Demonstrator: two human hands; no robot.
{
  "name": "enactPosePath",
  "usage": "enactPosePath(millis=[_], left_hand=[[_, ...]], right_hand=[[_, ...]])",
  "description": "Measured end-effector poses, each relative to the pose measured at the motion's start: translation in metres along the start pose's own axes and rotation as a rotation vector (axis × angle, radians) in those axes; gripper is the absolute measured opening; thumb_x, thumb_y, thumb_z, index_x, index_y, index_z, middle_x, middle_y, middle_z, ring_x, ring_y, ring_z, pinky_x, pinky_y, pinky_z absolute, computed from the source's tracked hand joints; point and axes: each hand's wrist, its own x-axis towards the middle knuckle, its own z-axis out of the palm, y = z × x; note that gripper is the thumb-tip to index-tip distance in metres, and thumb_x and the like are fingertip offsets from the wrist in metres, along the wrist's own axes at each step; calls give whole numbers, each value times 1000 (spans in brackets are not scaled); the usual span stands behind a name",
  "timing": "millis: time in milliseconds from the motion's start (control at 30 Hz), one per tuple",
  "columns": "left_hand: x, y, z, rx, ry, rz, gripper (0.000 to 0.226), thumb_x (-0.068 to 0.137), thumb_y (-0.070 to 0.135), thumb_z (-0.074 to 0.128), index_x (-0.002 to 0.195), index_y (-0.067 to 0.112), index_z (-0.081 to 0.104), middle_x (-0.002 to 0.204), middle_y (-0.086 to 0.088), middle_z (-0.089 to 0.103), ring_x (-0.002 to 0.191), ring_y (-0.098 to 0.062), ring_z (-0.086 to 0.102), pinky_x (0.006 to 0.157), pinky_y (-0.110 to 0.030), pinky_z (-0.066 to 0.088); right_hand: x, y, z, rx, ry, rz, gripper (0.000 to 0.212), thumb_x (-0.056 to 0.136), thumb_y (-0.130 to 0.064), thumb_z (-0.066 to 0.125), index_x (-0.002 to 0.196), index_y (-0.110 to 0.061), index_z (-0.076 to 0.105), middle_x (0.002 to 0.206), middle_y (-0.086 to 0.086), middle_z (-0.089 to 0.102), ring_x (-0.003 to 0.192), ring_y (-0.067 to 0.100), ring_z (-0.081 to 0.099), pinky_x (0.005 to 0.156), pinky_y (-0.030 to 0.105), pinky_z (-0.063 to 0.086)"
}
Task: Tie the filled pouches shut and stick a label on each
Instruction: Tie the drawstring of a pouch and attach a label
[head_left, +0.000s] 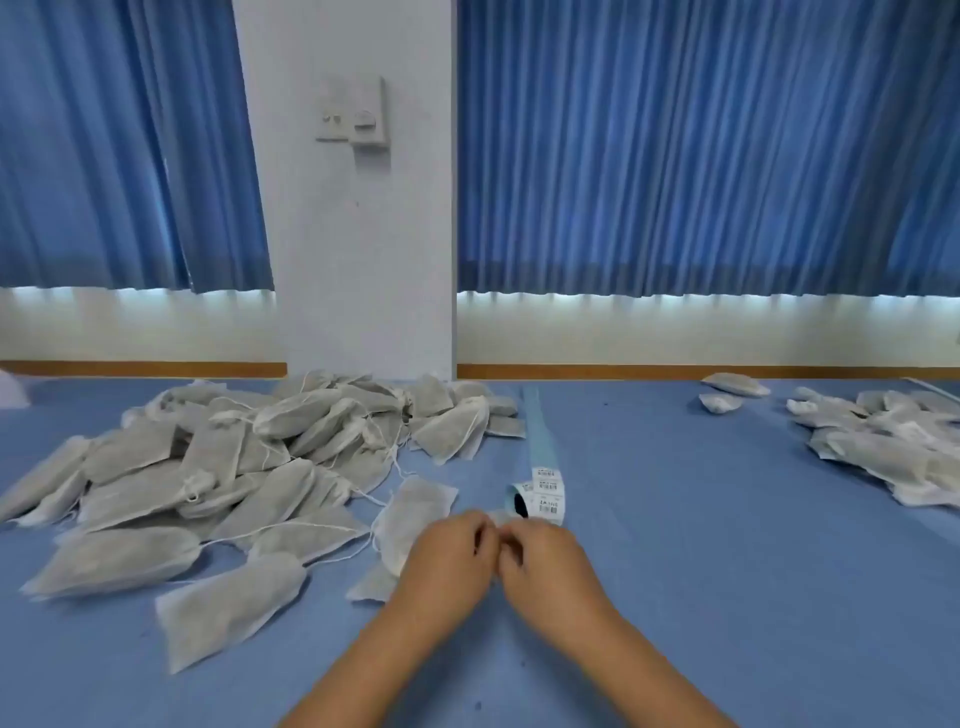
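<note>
Both forearms enter at the bottom edge; left hand (449, 553) and right hand (540, 564) meet knuckle to knuckle, fingers curled in on the top of one pouch (415, 512) lying on the table (701, 571). Only a scrap of white shows between them, cord and any knot hidden. Label roll (543, 501) sits just beyond the right hand, print unreadable; pile of pouches (234, 467) to the left, second pile (893, 452) far right, cut off by the frame.

Two heaps of pouches, left heap (234, 467) and right heap (893, 447), beyond counting; two stray pouches (735, 385); one pouch (500, 518) pinched between left hand (447, 558) and right hand (545, 564); one label roll (543, 500).
</note>
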Motion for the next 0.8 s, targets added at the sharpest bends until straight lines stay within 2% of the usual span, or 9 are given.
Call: enactPosePath(millis=[133,200,300,367,433,533,600,700,800], left_hand=[[45,-16,-1,26,121,-41,22,96,14,51,108,11,69,106,-5,72,98,-21,65,85,-32,48],[53,-29,10,103,53,-32,28,95,14,52,119,10,66,117,-7,70,106,-22,64,90,-32,47],[59,-46,24,197,-69,-41,34,95,17,52,128,11,57,119,-8,68,110,-25,62,94,-37,48],[65,-55,31,281,-73,-44,23,96,20,49,115,12,59,111,-8,68,103,-26,63,85,-35,48],[68,-61,34,345,-31,-58,17,98,21,44,98,13,59,103,-9,68,94,-27,63,73,-33,42],[70,-69,35,324,75,-33,25,102,20,37,91,12,59,102,-10,69,91,-26,62,74,-33,40],[68,-69,31,203,88,111,27,100,19,38,105,13,64,107,-5,69,98,-25,61,88,-34,43],[64,-61,19,-114,-53,248,46,86,27,37,127,26,60,112,9,67,104,-12,60,92,-28,45],[72,-55,12,-199,-87,247,68,86,28,49,152,38,33,131,19,56,115,0,55,99,-20,43]], right_hand=[[61,6,14,-214,-54,-27,28,92,-7,50,117,-7,63,116,14,62,108,29,60,83,32,44],[76,14,31,-417,-164,-72,32,91,-6,54,124,-5,57,124,15,55,112,31,58,85,33,44],[83,26,51,-565,-193,-143,22,93,-6,52,114,-4,59,119,17,54,107,32,57,75,33,37],[88,33,59,-570,-146,-158,16,94,-7,50,106,-4,60,114,16,55,105,32,53,71,32,31],[89,38,65,-548,-95,-171,15,92,-4,49,102,-4,60,112,15,55,106,30,50,69,31,29],[86,45,70,-457,-12,-194,19,94,-10,46,104,-5,61,112,13,57,109,27,47,76,30,31],[81,45,66,-347,98,-264,22,95,-14,46,103,-4,64,105,13,61,106,28,48,89,33,36],[82,45,50,-247,332,-420,13,90,-13,60,91,-6,70,88,7,64,91,30,53,77,38,46],[85,52,39,-192,428,-548,10,84,-12,72,94,-13,74,93,0,67,89,28,57,75,38,47]])
